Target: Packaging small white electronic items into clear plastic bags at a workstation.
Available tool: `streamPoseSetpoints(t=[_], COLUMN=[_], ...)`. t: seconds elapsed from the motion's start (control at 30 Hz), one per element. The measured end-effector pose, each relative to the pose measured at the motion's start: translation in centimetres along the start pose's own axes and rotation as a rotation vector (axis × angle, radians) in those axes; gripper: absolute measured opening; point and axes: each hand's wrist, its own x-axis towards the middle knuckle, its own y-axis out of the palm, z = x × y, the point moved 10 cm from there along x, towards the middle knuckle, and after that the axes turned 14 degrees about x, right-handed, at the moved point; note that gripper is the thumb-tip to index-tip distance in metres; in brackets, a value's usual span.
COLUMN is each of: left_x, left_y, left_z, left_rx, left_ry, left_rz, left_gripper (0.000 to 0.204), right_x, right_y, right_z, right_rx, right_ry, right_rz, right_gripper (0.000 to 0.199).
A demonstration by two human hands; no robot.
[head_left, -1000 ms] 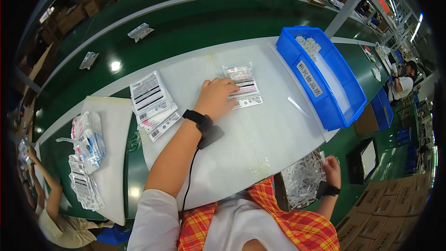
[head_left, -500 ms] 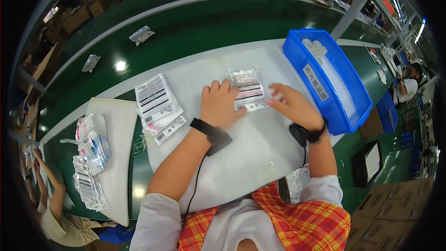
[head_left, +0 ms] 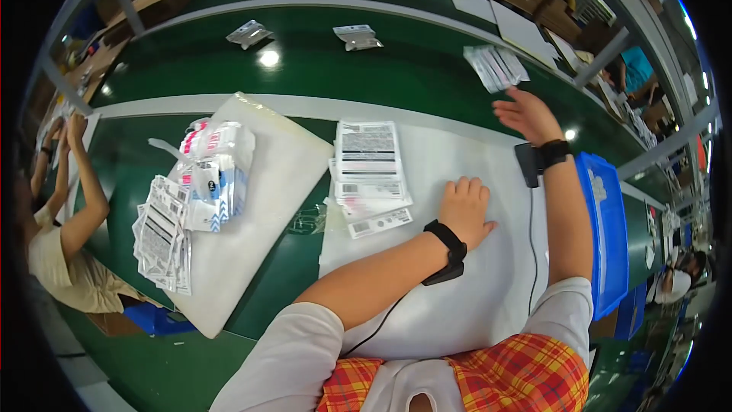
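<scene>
My left hand (head_left: 467, 212) lies palm down on the white work sheet (head_left: 488, 282), fingers stretched out and nothing held. Out over the green belt reaches my right hand (head_left: 531, 116), its fingers spread. Just beyond those fingertips is a flat silver pouch (head_left: 496, 69) with printed bars; whether they still touch it I cannot tell. Left of my left hand is a stack of similar printed pouches (head_left: 368, 156), some slid out at its near end. Black bands with small boxes sit on both wrists, with cables running from them.
On the left, a white board (head_left: 252, 214) bears white, pink and blue packages (head_left: 216, 175) and a fanned pile of pouches (head_left: 162, 233). A blue bin (head_left: 610, 259) stands by my right forearm. Two silver packets (head_left: 357, 37) lie on the belt (head_left: 305, 69). A co-worker (head_left: 69, 244) works at far left.
The pouch that lay between my hands is now on the green belt, and my right hand has reached out after it. My left hand stays on the sheet. The view has turned left.
</scene>
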Motion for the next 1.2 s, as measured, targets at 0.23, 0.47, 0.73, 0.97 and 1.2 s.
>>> streamPoseSetpoints(t=[0.23,0.47,0.73,0.97,1.2], left_x=[0.5,0.3,1.4,1.6,0.2], left_y=[2.5,-1.5,-7.6,2.8,1.5], left_z=[0.1,-0.8,1.3,0.1,-1.4], left_rx=[-0.502,-0.311,-0.693,-0.195,0.111], left_ry=[0.013,0.133,0.107,0.288,0.365], left_rz=[-0.101,-0.202,-0.460,0.311,0.480], left_gripper=[0.046,0.018,0.021,0.050,0.090], right_x=[-9.3,-8.8,-13.4,-19.7,-33.2], right_y=[25.1,19.8,3.5,3.1,1.3], right_z=[-6.2,-3.5,-7.3,-10.9,-9.3], right_rx=[-1.113,-0.988,-0.868,-0.832,-1.117], right_ry=[-0.628,-0.550,0.065,-0.130,-0.458], right_rz=[0.778,0.742,0.589,0.678,0.717], right_gripper=[0.022,0.022,0.027,0.048,0.059])
